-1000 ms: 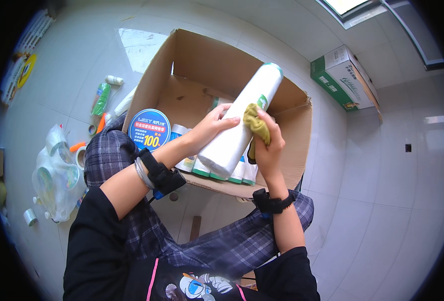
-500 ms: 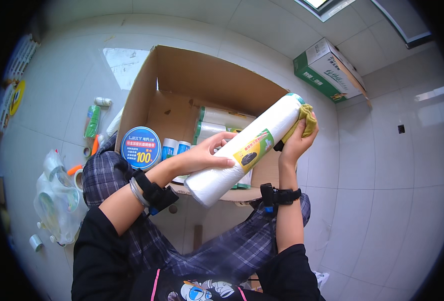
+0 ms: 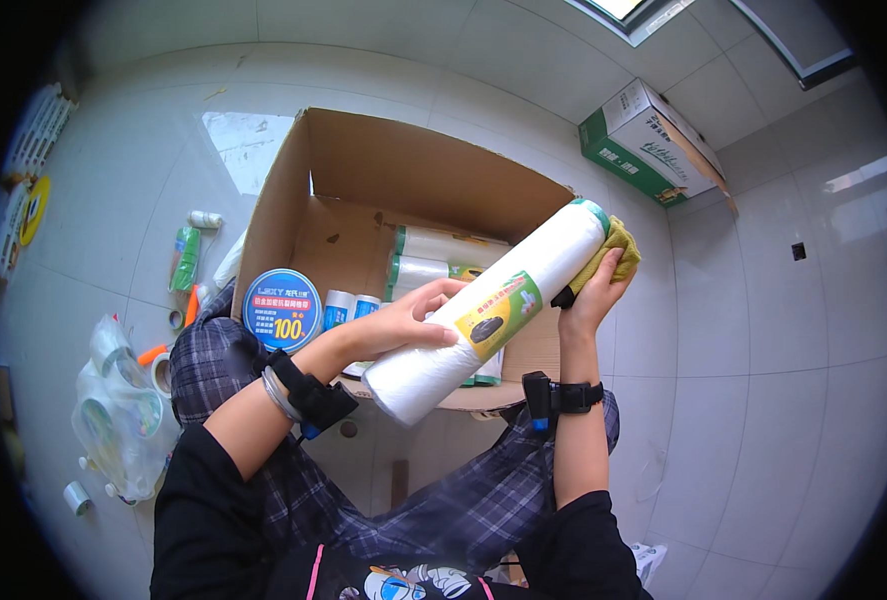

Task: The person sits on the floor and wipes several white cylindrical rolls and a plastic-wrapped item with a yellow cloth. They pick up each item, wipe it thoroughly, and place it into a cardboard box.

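A long white roll of plastic film (image 3: pixel 553 255) with a yellow-green label is held slanted above an open cardboard box, its far end toward the right. My left hand (image 3: pixel 413 322) is closed around its lower part, the thumb lying on top near the label. At the upper end, my right hand (image 3: pixel 593 300) grips an olive-green cloth (image 3: pixel 613 252) pressed against the roll's side. Below it, inside the cardboard box (image 3: pixel 423 155), lie similar rolls (image 3: pixel 425 272) with green ends. A round blue package (image 3: pixel 282 311) and small white-and-blue rolls (image 3: pixel 339 308) stand at the box's left side.
On the tiled floor to the left are a clear plastic bag (image 3: pixel 118 425) of rolls, a green packet (image 3: pixel 185 260) and a small white roll (image 3: pixel 205 219). A green-and-white carton (image 3: pixel 653 145) stands at the far right. My crossed legs are in front of the box.
The roll's upper end has dipped slightly, and the whole roll lies at a flatter slant. Both hands keep their hold. The view has shifted a little.
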Tool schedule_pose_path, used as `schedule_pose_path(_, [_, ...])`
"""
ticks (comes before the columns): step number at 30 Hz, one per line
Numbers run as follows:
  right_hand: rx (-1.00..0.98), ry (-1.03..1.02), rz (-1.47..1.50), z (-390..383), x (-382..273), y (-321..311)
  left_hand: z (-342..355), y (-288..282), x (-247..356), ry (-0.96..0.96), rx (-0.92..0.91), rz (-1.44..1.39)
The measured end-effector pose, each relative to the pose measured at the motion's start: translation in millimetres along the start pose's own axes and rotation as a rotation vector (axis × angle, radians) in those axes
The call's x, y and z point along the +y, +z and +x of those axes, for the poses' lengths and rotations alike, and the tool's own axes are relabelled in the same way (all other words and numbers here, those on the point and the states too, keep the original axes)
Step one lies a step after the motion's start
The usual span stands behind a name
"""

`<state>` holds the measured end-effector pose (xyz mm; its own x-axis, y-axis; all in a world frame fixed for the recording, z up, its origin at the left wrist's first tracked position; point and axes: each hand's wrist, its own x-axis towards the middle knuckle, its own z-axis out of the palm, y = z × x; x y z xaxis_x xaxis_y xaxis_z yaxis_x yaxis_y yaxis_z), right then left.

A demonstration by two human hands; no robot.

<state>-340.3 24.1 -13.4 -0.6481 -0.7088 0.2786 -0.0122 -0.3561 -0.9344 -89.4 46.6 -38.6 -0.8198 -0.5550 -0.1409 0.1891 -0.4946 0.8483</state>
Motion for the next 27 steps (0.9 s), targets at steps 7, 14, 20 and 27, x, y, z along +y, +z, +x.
schedule_pose_path(7, [-0.094, -0.107, -0.213, -19, -5, 9, -1, 2, 1, 0.032, 0.046, -0.065])
schedule_pose_path(14, [-0.513, -0.350, -0.310, -54, -4, 22, 1, -2, 4, 0.087, 0.118, -0.253])
schedule_pose_path(20, [-0.793, -0.570, -0.344, -68, -13, 32, 0, -7, 5, 0.157, 0.148, -0.330])
schedule_pose_path(27, [-1.038, -0.604, -0.367, -101, -27, 35, 3, -12, 7, 0.185, 0.243, -0.391])
